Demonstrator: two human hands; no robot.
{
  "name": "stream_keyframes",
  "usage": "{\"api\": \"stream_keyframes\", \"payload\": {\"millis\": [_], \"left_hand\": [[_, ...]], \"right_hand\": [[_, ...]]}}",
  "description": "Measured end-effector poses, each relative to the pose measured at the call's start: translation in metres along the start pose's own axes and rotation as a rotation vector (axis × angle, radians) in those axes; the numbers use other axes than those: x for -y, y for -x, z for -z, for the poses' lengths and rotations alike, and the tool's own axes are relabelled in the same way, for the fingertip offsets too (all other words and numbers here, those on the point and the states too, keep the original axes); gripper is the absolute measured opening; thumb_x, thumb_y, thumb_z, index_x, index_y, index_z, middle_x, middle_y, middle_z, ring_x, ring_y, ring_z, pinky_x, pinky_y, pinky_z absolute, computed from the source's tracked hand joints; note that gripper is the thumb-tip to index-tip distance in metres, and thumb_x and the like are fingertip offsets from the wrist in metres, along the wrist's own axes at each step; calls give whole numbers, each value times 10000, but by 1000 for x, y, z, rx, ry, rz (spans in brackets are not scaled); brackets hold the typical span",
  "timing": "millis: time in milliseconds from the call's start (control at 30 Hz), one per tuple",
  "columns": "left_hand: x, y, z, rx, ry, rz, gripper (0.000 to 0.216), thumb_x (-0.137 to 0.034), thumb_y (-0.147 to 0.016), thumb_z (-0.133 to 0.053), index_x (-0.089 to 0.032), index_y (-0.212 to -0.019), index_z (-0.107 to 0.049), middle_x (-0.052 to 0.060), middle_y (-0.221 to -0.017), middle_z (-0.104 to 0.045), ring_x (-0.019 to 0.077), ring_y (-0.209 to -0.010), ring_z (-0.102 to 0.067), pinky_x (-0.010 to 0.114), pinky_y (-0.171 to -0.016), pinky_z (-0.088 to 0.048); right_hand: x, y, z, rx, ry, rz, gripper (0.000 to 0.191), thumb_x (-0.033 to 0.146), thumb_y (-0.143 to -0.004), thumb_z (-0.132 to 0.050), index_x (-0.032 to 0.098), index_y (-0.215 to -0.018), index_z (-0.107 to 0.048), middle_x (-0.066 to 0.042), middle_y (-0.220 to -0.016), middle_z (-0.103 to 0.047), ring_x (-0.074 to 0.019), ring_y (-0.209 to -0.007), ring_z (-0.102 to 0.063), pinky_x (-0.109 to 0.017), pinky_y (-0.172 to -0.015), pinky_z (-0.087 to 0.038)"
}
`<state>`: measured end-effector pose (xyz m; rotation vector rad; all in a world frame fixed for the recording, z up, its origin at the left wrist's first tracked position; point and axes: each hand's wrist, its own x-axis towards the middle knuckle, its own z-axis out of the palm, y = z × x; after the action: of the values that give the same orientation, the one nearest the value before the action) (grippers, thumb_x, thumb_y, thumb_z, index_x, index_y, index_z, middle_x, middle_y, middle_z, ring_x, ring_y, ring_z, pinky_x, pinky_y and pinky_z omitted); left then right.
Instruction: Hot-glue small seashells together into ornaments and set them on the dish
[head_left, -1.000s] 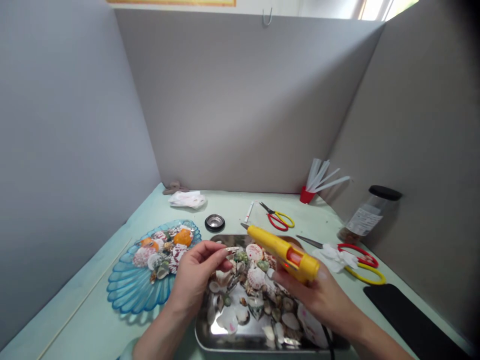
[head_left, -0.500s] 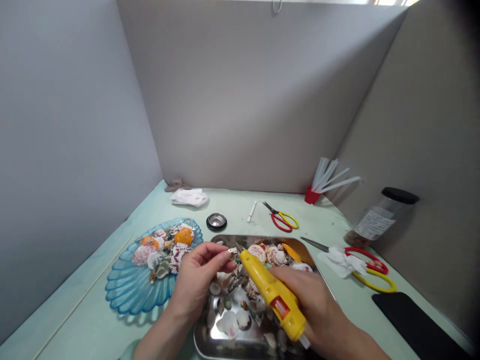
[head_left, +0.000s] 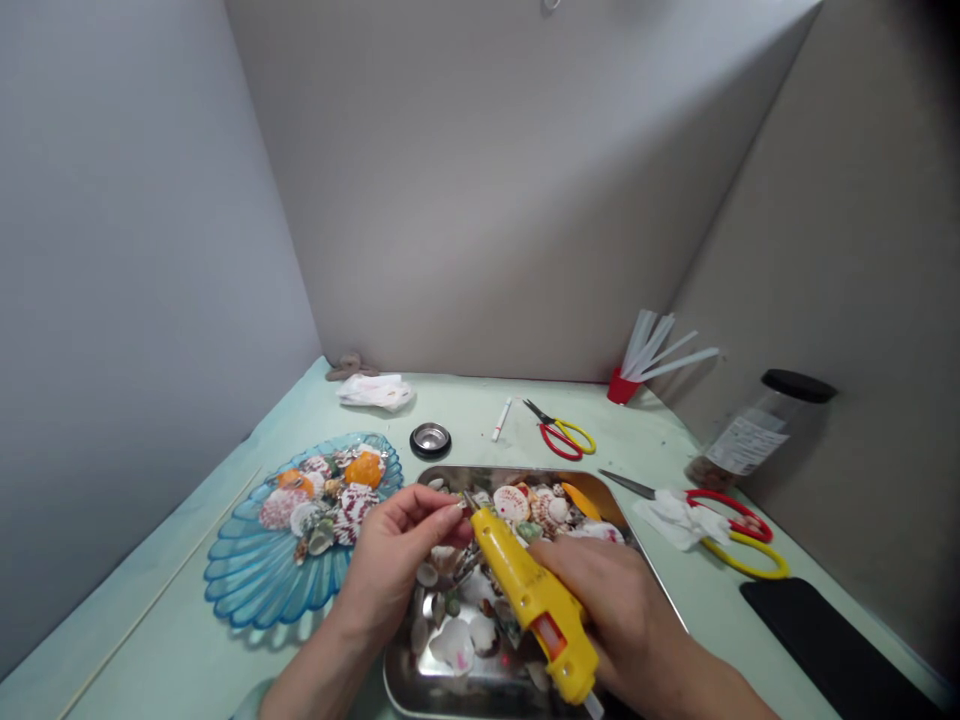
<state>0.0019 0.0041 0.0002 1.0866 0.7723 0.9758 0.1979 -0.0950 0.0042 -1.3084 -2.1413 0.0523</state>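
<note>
My right hand [head_left: 611,600] is wrapped round a yellow hot glue gun [head_left: 529,590], whose metal nozzle points up and left. A glue stick end pokes out at its back. My left hand [head_left: 401,545] pinches a small pale piece [head_left: 461,503], too small to name, right by the nozzle; whether they touch I cannot tell. Both hands are above a metal tray [head_left: 397,680] of mixed seashells. Left of my left hand, a blue scalloped glass dish [head_left: 247,585] bears a cluster of orange, pink, white and dark-striped shells [head_left: 352,510].
Behind the tray are a round metal lid [head_left: 430,440], a white marker [head_left: 502,420] and small scissors [head_left: 562,435]. At right lie larger scissors [head_left: 742,560] with tissue [head_left: 679,518], a tilted jar [head_left: 757,430], a black slab [head_left: 817,640] and a red cup [head_left: 624,386] of glue sticks.
The glue gun has shifted slightly left, bringing its nozzle closer to the small piece in my left hand. My left hand has barely moved, and the view has tilted slightly.
</note>
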Motion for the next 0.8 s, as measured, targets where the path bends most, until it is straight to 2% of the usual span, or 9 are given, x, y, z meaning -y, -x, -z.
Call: {"api": "stream_keyframes", "payload": {"millis": [100,267,433,600,800], "left_hand": [[1,0,0,1,0,2,130,-251,-729,-719,-145,-761,-651,9,-613,-692,93,-563,-617,172,-558,-472],[4,0,1,12,-8,-6,148,-274,-734,-714,-149,-772,-646,-50,-462,-570,41,-413,-463,135,-425,-340],[4,0,2,4,-25,0,163,-291,-732,-715,-149,-770,-643,-62,-425,-530,29,-386,-398,142,-411,-275],[2,0,0,-1,-47,9,162,-290,-738,-706,-143,-769,-646,-65,-392,-509,23,-365,-366,143,-401,-240],[2,0,0,-5,-22,20,154,-285,-739,-705,-147,-771,-646,-62,-401,-516,26,-374,-374,145,-410,-245]], "right_hand": [[0,-1,0,10,17,-2,253,137,-743,-515,169,-991,-552,-28,-711,-577,-177,-611,-506,-286,-548,-321],[0,1,0,-18,12,10,241,175,-778,-525,165,-1017,-548,-33,-725,-594,-182,-618,-528,-288,-555,-345],[-2,1,0,-56,24,14,234,192,-800,-548,171,-1032,-537,-45,-778,-627,-187,-658,-562,-291,-580,-370],[-2,0,-1,-67,94,56,212,203,-811,-526,155,-1016,-549,-44,-729,-612,-188,-618,-541,-293,-549,-355],[0,-1,-4,-78,203,98,256,348,-846,-524,144,-994,-571,-32,-667,-583,-180,-569,-502,-298,-517,-306]]}}
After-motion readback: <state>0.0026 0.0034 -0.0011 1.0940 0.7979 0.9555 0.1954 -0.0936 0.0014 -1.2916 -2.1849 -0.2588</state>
